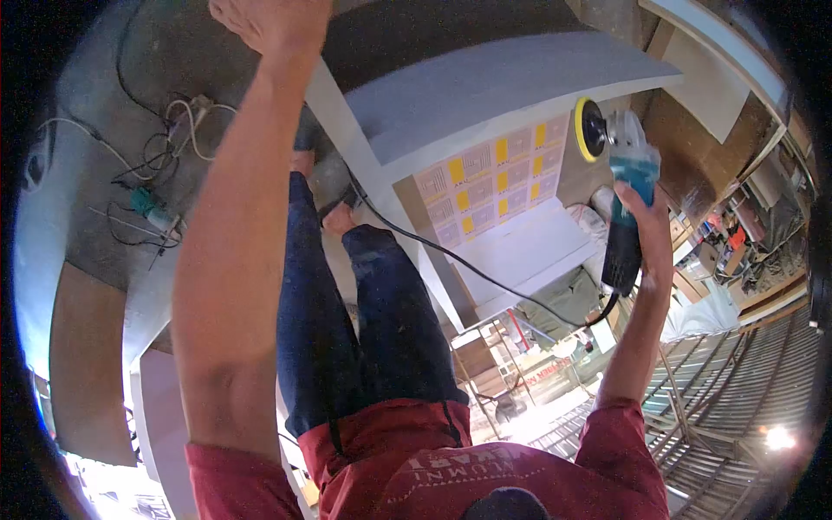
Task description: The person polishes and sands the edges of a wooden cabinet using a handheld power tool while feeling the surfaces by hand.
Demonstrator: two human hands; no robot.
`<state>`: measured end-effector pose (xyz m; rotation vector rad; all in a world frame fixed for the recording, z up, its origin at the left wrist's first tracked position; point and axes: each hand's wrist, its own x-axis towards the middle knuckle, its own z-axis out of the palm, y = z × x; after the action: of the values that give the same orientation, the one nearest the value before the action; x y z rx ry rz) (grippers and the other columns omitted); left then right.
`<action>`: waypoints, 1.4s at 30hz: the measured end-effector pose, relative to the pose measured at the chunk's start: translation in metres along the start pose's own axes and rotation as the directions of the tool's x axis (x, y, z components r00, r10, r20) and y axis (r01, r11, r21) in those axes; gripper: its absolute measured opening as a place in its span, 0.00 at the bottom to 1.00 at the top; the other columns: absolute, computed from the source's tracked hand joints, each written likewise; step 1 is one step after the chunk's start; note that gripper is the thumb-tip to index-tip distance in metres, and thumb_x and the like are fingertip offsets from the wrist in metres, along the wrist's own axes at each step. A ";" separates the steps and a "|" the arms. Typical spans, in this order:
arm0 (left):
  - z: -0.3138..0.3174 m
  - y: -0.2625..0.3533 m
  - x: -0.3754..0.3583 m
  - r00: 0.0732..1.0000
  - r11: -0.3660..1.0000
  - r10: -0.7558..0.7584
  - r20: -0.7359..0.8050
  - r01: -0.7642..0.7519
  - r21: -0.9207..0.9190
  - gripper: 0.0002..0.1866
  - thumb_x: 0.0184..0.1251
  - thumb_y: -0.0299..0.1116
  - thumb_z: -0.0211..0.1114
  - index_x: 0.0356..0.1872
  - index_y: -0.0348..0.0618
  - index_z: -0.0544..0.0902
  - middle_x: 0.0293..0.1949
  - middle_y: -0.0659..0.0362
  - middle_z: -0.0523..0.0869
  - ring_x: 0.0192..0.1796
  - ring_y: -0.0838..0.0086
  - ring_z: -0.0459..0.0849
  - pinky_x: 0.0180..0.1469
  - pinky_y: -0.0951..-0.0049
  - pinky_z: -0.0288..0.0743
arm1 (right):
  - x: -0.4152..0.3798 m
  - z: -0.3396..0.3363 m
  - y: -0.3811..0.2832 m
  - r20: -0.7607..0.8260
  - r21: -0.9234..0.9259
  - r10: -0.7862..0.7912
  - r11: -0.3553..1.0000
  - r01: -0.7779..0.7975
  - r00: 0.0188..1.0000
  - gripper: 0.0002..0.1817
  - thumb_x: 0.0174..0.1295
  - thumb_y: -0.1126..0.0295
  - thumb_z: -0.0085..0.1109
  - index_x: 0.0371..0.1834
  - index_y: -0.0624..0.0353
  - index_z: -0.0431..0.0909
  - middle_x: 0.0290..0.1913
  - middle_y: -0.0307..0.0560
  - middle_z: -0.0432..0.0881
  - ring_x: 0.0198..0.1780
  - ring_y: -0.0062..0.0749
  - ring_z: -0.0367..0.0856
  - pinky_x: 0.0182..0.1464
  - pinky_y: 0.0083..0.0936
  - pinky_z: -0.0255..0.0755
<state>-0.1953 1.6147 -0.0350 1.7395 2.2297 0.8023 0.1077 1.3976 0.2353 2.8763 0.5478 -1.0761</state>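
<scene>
My right hand [646, 221] is wrapped round the teal and black body of an angle grinder [637, 173]. A round black backing pad with a yellow rim [590, 130] is fitted to its head and faces left, beside the end of a pale grey panel [511, 78]. From the tool's lower end a black power cord [494, 282] runs left across my legs. My left hand [273, 22] is at the top edge, above the panel's left end. The frame cuts off its fingers, so what they touch is hidden.
A white board structure with a yellow-and-grey printed sheet [490, 182] stands before me. On the floor at left lie tangled cables, a power strip [199, 108] and a green power tool [154, 208]. A brown board [87, 364] is at left; stacked boards and clutter are at right.
</scene>
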 end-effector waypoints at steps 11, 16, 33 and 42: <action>-0.121 0.019 -0.213 0.265 0.914 0.347 0.899 -0.309 -0.262 0.34 0.69 0.35 0.66 0.74 0.33 0.70 0.76 0.39 0.71 0.79 0.49 0.69 0.81 0.53 0.63 | -0.102 0.028 0.030 0.127 0.571 0.102 0.806 -0.157 0.987 0.27 0.67 0.47 0.67 0.52 0.61 0.78 0.34 0.46 0.83 0.29 0.32 0.85 0.33 0.26 0.80; -0.125 0.003 -0.224 0.362 0.882 0.471 0.804 -0.183 -0.434 0.35 0.66 0.32 0.68 0.74 0.34 0.70 0.77 0.43 0.70 0.80 0.50 0.68 0.83 0.50 0.60 | -0.111 0.041 0.045 0.166 0.626 0.073 0.763 -0.162 0.984 0.30 0.68 0.47 0.66 0.58 0.63 0.77 0.36 0.48 0.83 0.30 0.34 0.85 0.34 0.26 0.81; -0.286 -0.077 -0.270 0.373 0.923 0.322 0.870 0.078 -0.376 0.17 0.64 0.38 0.72 0.16 0.47 0.81 0.17 0.55 0.82 0.24 0.56 0.82 0.39 0.54 0.73 | -0.082 0.080 0.003 0.214 0.242 -0.167 0.964 0.114 0.962 0.25 0.63 0.62 0.76 0.58 0.63 0.78 0.42 0.48 0.87 0.40 0.28 0.87 0.45 0.25 0.80; -0.348 -0.007 -0.289 0.094 0.727 0.344 0.934 0.603 -0.328 0.18 0.66 0.39 0.72 0.17 0.46 0.82 0.16 0.54 0.82 0.20 0.58 0.82 0.35 0.58 0.77 | -0.075 0.135 -0.045 0.382 -0.205 -0.325 0.883 0.422 0.865 0.31 0.58 0.65 0.77 0.61 0.66 0.75 0.46 0.54 0.88 0.43 0.37 0.88 0.50 0.34 0.80</action>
<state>-0.2822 1.2393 0.2029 0.9663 0.8229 0.0909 -0.0448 1.3967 0.1844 2.3170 1.1656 -1.3694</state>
